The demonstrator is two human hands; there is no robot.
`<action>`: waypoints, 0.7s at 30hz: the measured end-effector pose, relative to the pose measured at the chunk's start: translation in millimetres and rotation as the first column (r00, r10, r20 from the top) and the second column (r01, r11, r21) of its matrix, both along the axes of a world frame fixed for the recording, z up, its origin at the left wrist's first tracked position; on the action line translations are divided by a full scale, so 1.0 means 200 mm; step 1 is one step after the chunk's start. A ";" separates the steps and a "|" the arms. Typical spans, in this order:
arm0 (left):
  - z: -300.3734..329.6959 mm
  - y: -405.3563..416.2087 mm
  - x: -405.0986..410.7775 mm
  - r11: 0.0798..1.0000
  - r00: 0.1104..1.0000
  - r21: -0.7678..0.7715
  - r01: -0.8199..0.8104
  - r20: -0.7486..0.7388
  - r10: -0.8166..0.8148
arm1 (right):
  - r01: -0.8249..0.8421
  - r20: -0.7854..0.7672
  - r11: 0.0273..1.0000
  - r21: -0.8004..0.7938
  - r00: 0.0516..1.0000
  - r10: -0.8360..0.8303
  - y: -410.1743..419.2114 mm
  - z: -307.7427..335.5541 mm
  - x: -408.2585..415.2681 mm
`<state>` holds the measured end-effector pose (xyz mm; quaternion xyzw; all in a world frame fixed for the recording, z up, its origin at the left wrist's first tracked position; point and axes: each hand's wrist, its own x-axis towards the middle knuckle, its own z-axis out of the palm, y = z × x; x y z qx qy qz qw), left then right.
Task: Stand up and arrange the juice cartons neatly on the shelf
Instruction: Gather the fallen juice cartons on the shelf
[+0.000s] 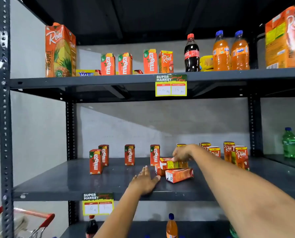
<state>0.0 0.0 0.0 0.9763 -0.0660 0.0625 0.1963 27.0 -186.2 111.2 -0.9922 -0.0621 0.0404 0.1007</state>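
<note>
— So, where are the juice cartons now?

— Most of them stand upright on the middle shelf (pixel 61 182). On the left side, four red Maaza cartons (pixel 95 161) stand in a loose row with gaps, two of them close together. On the right, several Real cartons (pixel 240 157) stand, red-orange with a yellow top band.

— And the fallen ones?

— Three small cartons lie on their sides in a little pile near the centre. The top carton (pixel 174 163) shows a yellow side panel with print; the front carton (pixel 179 175) is orange-red and its white end faces left. The third one is mostly hidden behind them.

— What do the hands do?

— The right hand (pixel 180 153) reaches over the pile, and its fingers are pinching the upper edge of the top carton. The left hand (pixel 145 181) lies flat on the shelf just beside the pile, palm down, its fingers straight and held near together, holding nothing.
</note>
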 end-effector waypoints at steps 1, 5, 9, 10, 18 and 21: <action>-0.02 0.00 0.00 0.997 1.000 0.072 0.006 0.001 -0.006 | 0.003 -0.055 0.999 0.049 0.999 0.000 -0.01 0.02 0.02; -0.03 -0.01 -0.03 0.985 0.996 0.170 -0.005 0.089 -0.010 | 0.119 -0.197 0.967 0.226 0.978 -0.074 -0.08 0.08 -0.02; -0.06 -0.02 -0.07 0.980 0.968 0.194 -0.037 0.250 -0.013 | 0.291 -0.355 0.896 0.335 0.920 -0.166 -0.10 0.07 -0.01; -0.08 -0.02 -0.09 0.978 0.945 0.200 -0.057 0.328 -0.012 | 0.321 -0.392 0.886 0.336 0.903 -0.178 -0.10 0.07 -0.01; -0.18 -0.02 -0.18 0.976 0.766 0.171 -0.138 0.642 -0.004 | 0.357 -0.430 0.656 0.665 0.901 -0.055 -0.14 -0.01 -0.02; -0.19 -0.02 -0.18 0.978 0.755 0.159 -0.134 0.656 -0.004 | 0.316 -0.378 0.516 0.796 0.925 0.018 -0.18 -0.06 -0.02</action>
